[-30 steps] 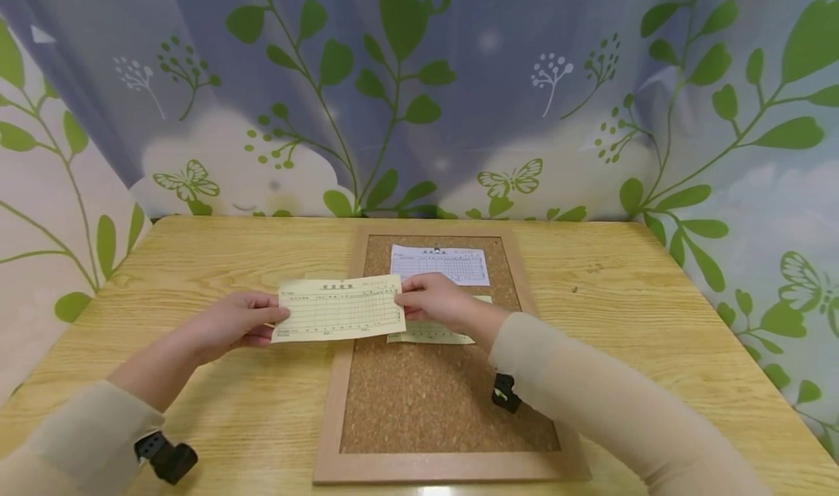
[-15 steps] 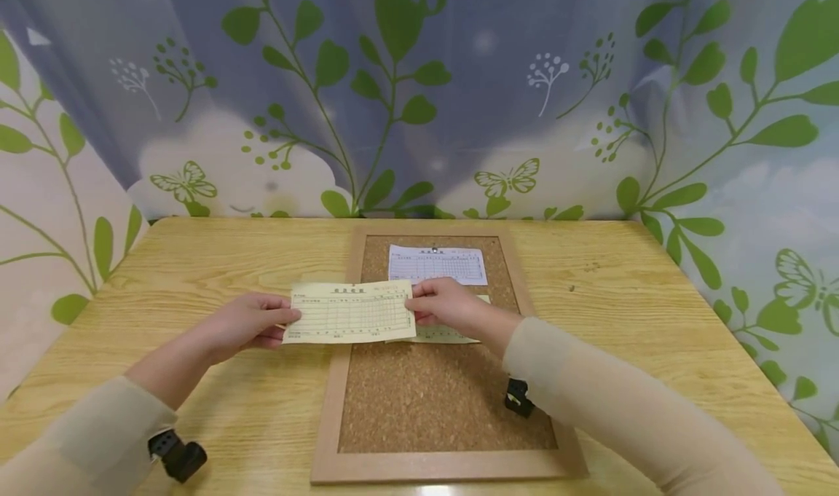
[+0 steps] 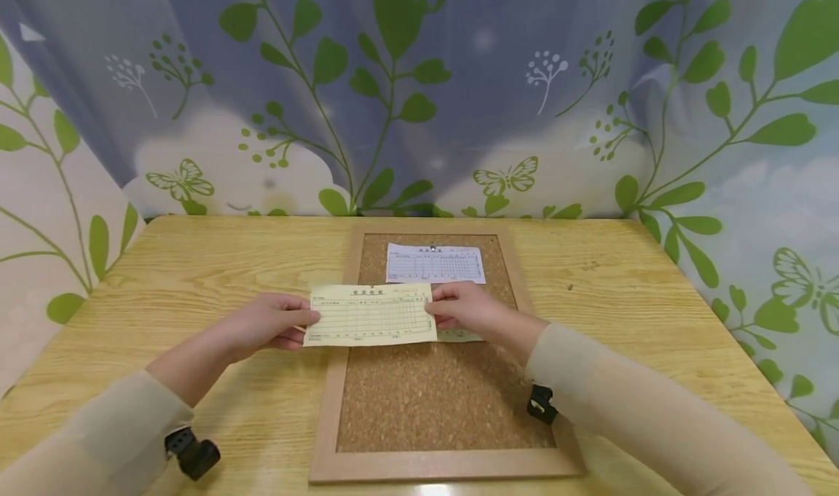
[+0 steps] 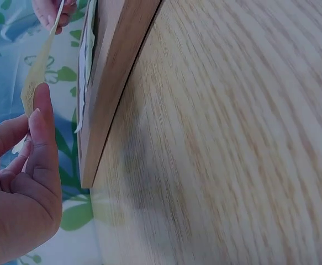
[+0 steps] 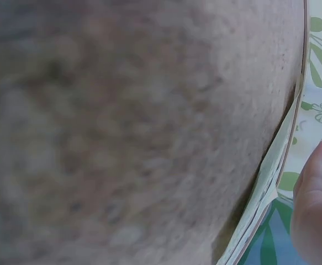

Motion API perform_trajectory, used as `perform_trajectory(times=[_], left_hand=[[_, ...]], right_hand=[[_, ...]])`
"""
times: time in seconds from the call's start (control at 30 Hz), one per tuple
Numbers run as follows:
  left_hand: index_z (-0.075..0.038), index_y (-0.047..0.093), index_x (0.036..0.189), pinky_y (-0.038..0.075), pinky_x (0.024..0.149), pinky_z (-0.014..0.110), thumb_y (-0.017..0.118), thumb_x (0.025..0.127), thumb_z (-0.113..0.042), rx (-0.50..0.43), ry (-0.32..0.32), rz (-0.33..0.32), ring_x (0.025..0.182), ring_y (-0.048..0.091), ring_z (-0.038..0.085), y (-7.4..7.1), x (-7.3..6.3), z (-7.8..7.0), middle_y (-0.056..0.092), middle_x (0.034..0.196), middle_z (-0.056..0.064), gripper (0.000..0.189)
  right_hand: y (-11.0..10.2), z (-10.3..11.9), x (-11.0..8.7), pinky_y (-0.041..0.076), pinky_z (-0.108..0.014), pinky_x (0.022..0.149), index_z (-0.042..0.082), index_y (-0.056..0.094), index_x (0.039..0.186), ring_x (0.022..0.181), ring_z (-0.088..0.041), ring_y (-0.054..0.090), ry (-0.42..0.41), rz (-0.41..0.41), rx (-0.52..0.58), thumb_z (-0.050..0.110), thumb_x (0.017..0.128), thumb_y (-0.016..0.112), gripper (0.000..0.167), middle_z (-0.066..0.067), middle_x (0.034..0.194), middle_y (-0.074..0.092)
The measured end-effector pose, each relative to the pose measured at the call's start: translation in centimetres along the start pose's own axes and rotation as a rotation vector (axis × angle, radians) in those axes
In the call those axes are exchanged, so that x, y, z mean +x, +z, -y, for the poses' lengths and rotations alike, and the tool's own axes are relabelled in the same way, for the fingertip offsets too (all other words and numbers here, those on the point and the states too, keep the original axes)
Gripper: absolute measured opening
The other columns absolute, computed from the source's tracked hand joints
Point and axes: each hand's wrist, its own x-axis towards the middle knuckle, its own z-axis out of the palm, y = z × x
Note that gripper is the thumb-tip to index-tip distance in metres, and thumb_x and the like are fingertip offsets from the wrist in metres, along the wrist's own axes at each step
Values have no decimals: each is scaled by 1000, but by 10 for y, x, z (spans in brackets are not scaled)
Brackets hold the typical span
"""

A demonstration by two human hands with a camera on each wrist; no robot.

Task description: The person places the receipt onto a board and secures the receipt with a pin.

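Observation:
A pale yellow printed form slip (image 3: 370,315) is stretched between both hands in the head view. My left hand (image 3: 278,320) pinches its left edge, thumb on the front; the left wrist view shows the same pinch on the yellow slip (image 4: 36,77) from the side, above the table. My right hand (image 3: 468,310) pinches the right edge. Below the held slip lies a corkboard (image 3: 446,401) in a wooden frame. On it, a white form slip (image 3: 435,264) hangs from a silver pushpin (image 3: 433,248). Another yellow slip (image 3: 462,336) on the board is mostly hidden behind the held slip and right hand.
The corkboard rests on a wood-grain table (image 3: 629,350), its wooden frame (image 3: 446,467) nearest the front edge. A leaf-patterned curtain (image 3: 419,117) stands behind the table and at both sides. A black wrist camera (image 3: 193,454) sits at the left cuff.
Both hands have moved to the right with the yellow slip, from over the board's left edge to farther over the cork, covering more of the slip lying there.

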Motion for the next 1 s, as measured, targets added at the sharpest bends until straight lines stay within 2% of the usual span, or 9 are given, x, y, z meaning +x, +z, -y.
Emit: perform_trajectory(times=[0.43,0.6,1.0], left_hand=[[-5,51,79,53,62,27,56,94,-19,12,-15,25,63,58,10,18,10,-6,54,71,3,21],[-5,53,79,52,60,26,57,94,-19,13,-4,38,63,58,10,24,14,-5,57,71,4,21],[-2,57,85,51,58,24,56,94,-17,14,15,64,65,60,12,38,18,-11,57,75,6,18]], right_hand=[[-18,-11,-12,52,-30,74,-5,60,104,79,-15,57,-14,-24,-50,9,93,56,18,-10,93,61],[-23,-16,-16,52,-30,74,-7,59,107,78,-15,57,-27,-26,-43,6,93,56,20,-10,92,61],[-36,-23,-27,53,-29,73,-8,58,103,74,-12,54,-27,-1,-50,5,93,55,17,-5,83,58]])
